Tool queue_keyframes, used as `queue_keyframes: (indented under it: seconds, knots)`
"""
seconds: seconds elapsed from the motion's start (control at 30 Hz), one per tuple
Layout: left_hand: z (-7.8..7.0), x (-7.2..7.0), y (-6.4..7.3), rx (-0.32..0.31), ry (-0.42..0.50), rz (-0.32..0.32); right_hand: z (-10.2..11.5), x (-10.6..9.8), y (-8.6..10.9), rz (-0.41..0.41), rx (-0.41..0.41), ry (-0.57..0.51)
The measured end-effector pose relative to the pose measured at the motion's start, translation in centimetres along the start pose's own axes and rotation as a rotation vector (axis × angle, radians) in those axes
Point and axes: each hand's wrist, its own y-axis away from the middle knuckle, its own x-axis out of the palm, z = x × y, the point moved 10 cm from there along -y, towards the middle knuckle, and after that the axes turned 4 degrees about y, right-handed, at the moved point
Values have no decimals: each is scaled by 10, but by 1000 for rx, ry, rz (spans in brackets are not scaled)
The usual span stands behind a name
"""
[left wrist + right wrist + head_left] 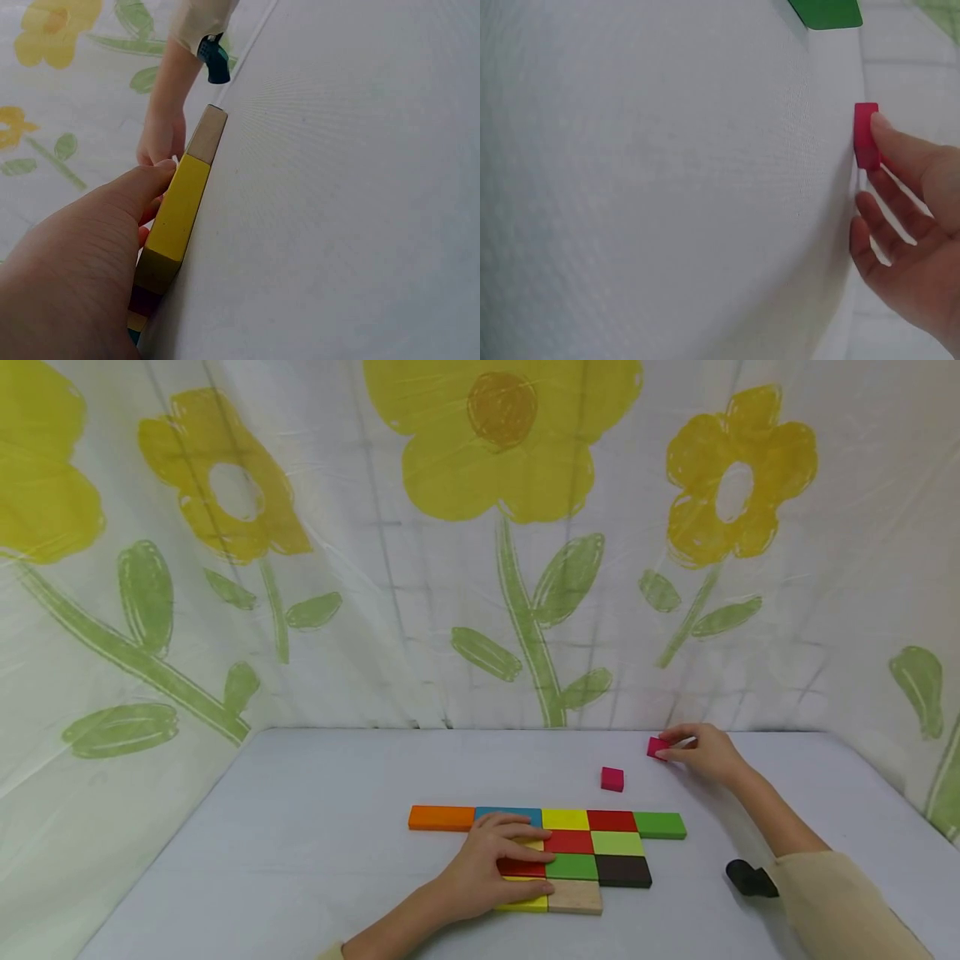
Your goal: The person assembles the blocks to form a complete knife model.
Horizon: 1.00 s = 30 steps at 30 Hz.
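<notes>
At the table's back right, my right hand point(705, 756) pinches a small pink block point(866, 135) between thumb and fingers. Another pink block point(612, 779) lies alone, left of that hand. My left hand point(487, 868) rests with fingers stretched over flat coloured blocks laid edge to edge in rows, partly hiding them. The back row runs from an orange block point(441, 817) through blue, yellow and red to a green block point(659, 825). Nearer rows include a light green block point(617, 843), a dark brown block point(623, 871) and, in front, a plain wooden block point(574, 897) beside a yellow block point(177, 210).
The white table point(322, 827) ends at the back against a pale curtain point(337, 685) printed with yellow flowers. A black device point(752, 878) juts from the right sleeve point(840, 902) above the table's right side.
</notes>
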Motion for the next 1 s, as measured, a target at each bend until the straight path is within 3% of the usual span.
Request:
queue_keyframes:
  seconds: [0.43,1.0]
  knots:
    - [0,0,0,3,4,-1,0,-2,3,1,-16,39]
    - [1,0,0,4,11,-7,18,2,31,10,-78,27]
